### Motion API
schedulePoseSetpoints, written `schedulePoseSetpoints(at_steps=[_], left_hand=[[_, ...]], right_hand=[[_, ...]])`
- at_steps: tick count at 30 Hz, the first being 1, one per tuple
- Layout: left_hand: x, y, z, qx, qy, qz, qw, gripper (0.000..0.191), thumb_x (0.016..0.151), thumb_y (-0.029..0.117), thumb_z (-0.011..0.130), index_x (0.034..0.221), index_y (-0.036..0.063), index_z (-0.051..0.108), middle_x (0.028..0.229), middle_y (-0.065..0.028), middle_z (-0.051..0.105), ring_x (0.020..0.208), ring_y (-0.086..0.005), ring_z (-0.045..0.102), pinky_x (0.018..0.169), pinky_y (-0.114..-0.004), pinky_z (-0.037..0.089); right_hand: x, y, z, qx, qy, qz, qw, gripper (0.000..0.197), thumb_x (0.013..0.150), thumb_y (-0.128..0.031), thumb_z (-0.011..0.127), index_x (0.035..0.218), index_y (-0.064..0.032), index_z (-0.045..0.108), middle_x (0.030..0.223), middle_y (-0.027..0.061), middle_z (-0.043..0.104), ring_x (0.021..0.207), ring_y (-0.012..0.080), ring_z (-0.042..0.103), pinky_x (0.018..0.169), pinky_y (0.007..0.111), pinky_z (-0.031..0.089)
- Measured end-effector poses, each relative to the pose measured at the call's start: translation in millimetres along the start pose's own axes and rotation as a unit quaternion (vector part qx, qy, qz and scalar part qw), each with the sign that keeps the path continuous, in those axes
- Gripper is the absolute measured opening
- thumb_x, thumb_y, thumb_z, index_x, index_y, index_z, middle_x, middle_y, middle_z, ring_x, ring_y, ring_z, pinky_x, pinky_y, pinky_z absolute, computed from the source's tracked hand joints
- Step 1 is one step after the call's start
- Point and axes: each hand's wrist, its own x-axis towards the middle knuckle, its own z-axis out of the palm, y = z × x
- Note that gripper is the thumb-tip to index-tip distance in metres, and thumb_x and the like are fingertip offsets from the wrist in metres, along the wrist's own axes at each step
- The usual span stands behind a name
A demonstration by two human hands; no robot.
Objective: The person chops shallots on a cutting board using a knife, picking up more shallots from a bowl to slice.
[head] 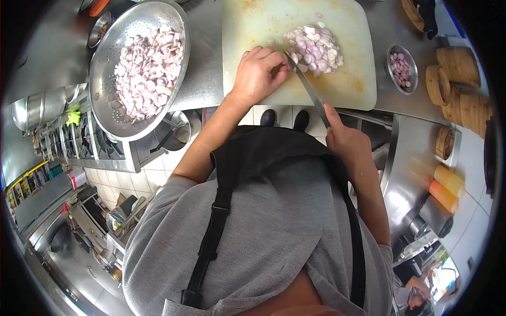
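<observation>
My right hand [348, 146] is closed round the handle of a kitchen knife [310, 87], its blade pointing up and left over a pale plastic cutting board [253, 23]. At the blade's tip end, my left hand [263, 69] rests on the board with its fingers curled; a small pale piece, probably shallot, shows by the fingertips. Sliced shallots [316, 49] lie in a heap just right of the blade. Left of the board, a perforated metal colander [104, 87] holds many more shallot slices [150, 75]. A small metal bowl [389, 75] of peeled shallots [401, 67] stands to the right.
Bamboo steamer baskets [437, 85] stand beyond the bowl. Yellow and orange bottles [444, 195] lie along the right side in this view. Below left are a gas stove [89, 134] and a metal pot [184, 130]. Another person [413, 294] appears at the lower right.
</observation>
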Motion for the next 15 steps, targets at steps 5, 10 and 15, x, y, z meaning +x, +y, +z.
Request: schedulePoseSetpoints(at_steps=[5, 10, 15], left_hand=[[-2, 0, 1, 0.001, 0.006, -0.004, 1.000, 0.016, 0.081, 0.010, 0.081, 0.095, 0.0124, 0.073, 0.093, -0.0018, 0.072, 0.090, -0.0269, 0.068, 0.082, -0.041, 0.051], [-1, 0, 1, 0.004, 0.000, -0.004, 1.000, 0.015, 0.081, 0.010, 0.081, 0.094, 0.0121, 0.073, 0.093, -0.0019, 0.073, 0.090, -0.0268, 0.068, 0.082, -0.041, 0.051], [-1, 0, 1, 0.009, 0.006, -0.001, 1.000, 0.015, 0.081, 0.010, 0.080, 0.093, 0.0125, 0.073, 0.093, -0.0017, 0.073, 0.090, -0.0264, 0.068, 0.082, -0.041, 0.051]], right_hand=[[-13, -5, -13, 0.031, 0.005, -0.010, 0.999, 0.063, 0.097, -0.013, 0.059, 0.157, -0.0177, 0.042, 0.076, 0.0204, 0.072, 0.072, 0.0434, 0.071, 0.068, 0.056, 0.055], [-12, 0, -4, 0.052, -0.007, 0.007, 0.999, 0.067, 0.099, -0.019, 0.060, 0.161, -0.0343, 0.037, 0.077, 0.0224, 0.070, 0.076, 0.0442, 0.071, 0.069, 0.055, 0.055], [4, -2, 2, 0.008, -0.016, -0.003, 1.000, 0.061, 0.097, -0.016, 0.058, 0.156, -0.0180, 0.044, 0.078, 0.0212, 0.072, 0.074, 0.0445, 0.071, 0.070, 0.056, 0.055]])
